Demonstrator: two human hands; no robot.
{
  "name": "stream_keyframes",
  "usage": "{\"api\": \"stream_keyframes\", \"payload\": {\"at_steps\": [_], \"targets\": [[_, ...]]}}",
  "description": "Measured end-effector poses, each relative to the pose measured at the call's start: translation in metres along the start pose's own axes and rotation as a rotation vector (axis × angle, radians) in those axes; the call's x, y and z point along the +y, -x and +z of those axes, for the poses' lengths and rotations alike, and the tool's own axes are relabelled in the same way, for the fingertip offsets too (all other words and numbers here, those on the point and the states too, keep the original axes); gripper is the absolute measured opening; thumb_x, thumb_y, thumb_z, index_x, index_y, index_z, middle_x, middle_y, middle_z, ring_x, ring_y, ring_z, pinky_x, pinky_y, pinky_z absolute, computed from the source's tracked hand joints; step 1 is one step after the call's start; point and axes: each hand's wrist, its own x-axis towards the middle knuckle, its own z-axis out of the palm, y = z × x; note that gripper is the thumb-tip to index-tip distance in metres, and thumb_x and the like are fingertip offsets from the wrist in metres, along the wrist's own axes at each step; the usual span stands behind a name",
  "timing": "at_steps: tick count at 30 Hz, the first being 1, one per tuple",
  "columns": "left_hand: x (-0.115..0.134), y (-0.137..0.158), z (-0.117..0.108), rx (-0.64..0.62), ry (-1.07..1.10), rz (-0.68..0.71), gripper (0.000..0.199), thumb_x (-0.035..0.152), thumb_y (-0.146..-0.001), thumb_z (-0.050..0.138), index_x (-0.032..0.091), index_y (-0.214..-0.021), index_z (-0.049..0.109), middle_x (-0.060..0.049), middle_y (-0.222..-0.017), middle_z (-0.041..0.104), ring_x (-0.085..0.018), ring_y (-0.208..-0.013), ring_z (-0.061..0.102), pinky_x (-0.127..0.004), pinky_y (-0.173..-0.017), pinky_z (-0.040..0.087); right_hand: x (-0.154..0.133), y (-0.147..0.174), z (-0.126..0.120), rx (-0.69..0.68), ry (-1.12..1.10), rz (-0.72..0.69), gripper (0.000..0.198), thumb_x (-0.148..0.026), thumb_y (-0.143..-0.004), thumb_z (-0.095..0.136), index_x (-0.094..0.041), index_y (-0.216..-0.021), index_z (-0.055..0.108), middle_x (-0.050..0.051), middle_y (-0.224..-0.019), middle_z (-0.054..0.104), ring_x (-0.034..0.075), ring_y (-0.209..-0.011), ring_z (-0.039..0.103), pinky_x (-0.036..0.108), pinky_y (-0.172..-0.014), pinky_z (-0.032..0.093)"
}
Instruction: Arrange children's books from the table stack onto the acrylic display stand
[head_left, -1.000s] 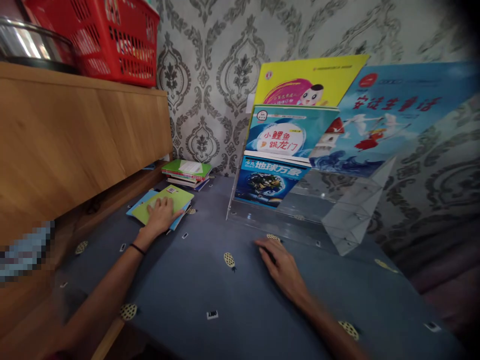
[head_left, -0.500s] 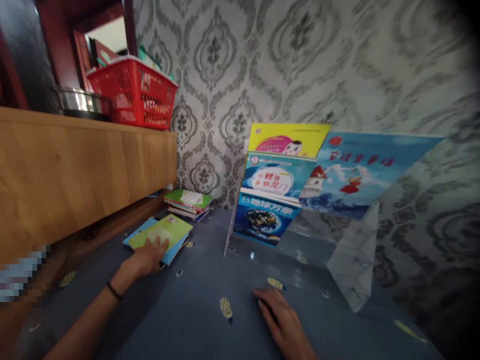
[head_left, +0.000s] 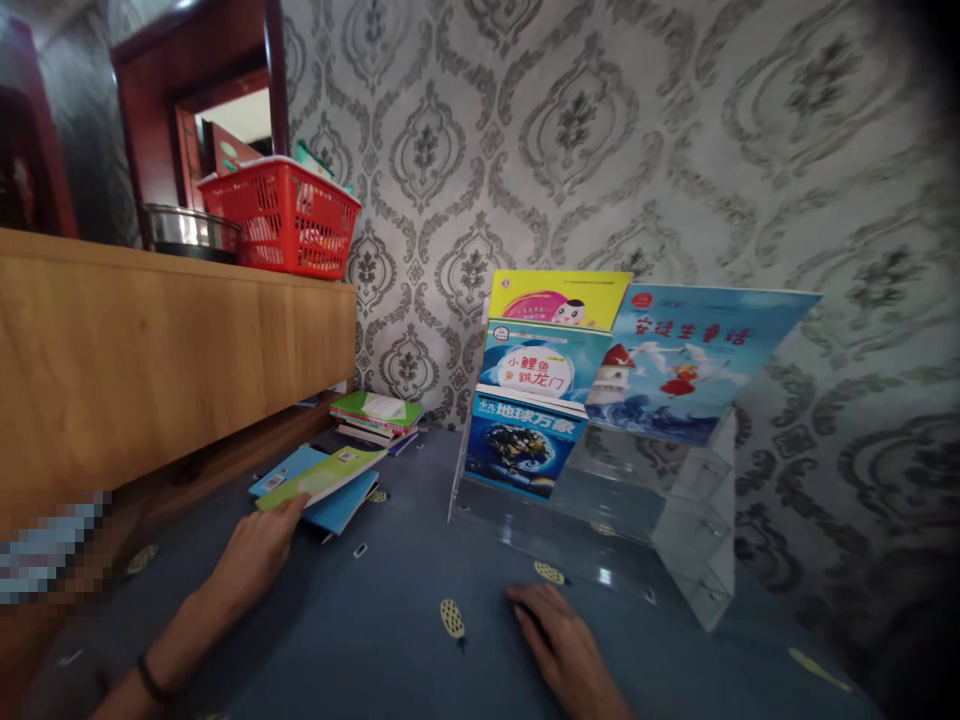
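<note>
My left hand point(head_left: 259, 548) pinches the near edge of a yellow-green book point(head_left: 324, 478), which is tilted up off a blue book point(head_left: 346, 505) under it. Part of the blue cover shows on both sides. On the dark blue patterned cloth point(head_left: 390, 640), my right hand point(head_left: 562, 635) rests with its fingers loosely extended and holds nothing. Beyond it stands a clear display rack point(head_left: 694, 530). In the rack are a yellow book point(head_left: 532, 290), a teal book point(head_left: 592, 350), a dark blue book with a globe point(head_left: 517, 450), and a larger light blue book point(head_left: 697, 360).
Behind the left-hand books lies another stack of books point(head_left: 379, 408) near the wall. A wooden cabinet point(head_left: 180, 360) borders the left side, with a red basket point(head_left: 289, 220) and a metal pot point(head_left: 191, 232) on top. Patterned wallpaper point(head_left: 480, 230) closes off the back.
My left hand has moved from lying on the yellow-green book's cover to its near edge and has raised that edge. The right hand stays put. The camera view has shifted slightly.
</note>
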Motion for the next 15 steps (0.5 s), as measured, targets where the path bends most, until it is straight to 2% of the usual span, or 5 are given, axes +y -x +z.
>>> {"api": "stream_keyframes", "payload": {"at_steps": [4,6,9,11,15], "targets": [[0.006,0.028,-0.019,0.267,0.384,0.063,0.042,0.037,-0.098,0.033,0.022,-0.121,0.065,-0.009,-0.112,0.075,-0.027,-0.094,0.07,-0.037,-0.081,0.053,-0.014,-0.003,-0.006,-0.025,-0.067,0.067,0.032,-0.038,-0.096,0.047,-0.025,-0.103,0.075,0.01,-0.102,0.077,0.027,-0.098,0.072,0.045,-0.093,0.057],[0.015,0.038,-0.032,0.311,0.677,0.074,0.043,0.051,-0.094,0.04,0.022,-0.11,0.067,-0.005,-0.095,0.074,-0.022,-0.081,0.067,-0.031,-0.071,0.053,-0.022,-0.003,-0.008,-0.014,-0.142,0.123,0.034,-0.045,-0.094,0.05,-0.023,-0.108,0.073,0.011,-0.107,0.076,0.028,-0.102,0.071,0.047,-0.095,0.056],[0.032,0.04,-0.042,0.105,1.115,0.048,0.051,0.065,-0.081,0.057,0.019,-0.1,0.068,-0.003,-0.082,0.068,-0.02,-0.072,0.063,-0.025,-0.056,0.049,-0.035,-0.003,-0.011,0.025,-0.379,0.268,0.051,-0.061,-0.091,0.053,-0.023,-0.12,0.068,0.013,-0.112,0.074,0.03,-0.105,0.069,0.048,-0.093,0.055],[0.044,0.031,-0.035,-0.077,1.304,0.024,0.054,0.066,-0.073,0.068,0.017,-0.095,0.068,-0.002,-0.075,0.065,-0.017,-0.064,0.059,-0.022,-0.051,0.044,-0.042,-0.005,-0.011,0.037,-0.651,0.377,0.063,-0.07,-0.09,0.049,-0.021,-0.126,0.063,0.014,-0.11,0.073,0.029,-0.1,0.07,0.043,-0.078,0.059],[0.067,-0.005,0.003,-0.226,1.383,0.019,0.052,0.06,-0.061,0.077,0.015,-0.086,0.069,0.0,-0.066,0.062,-0.013,-0.056,0.053,-0.022,-0.051,0.038,-0.049,-0.007,-0.01,0.034,-0.967,0.533,0.073,-0.076,-0.08,0.058,-0.019,-0.124,0.061,0.007,-0.089,0.069,0.02,-0.069,0.068,0.029,-0.052,0.052]]}}
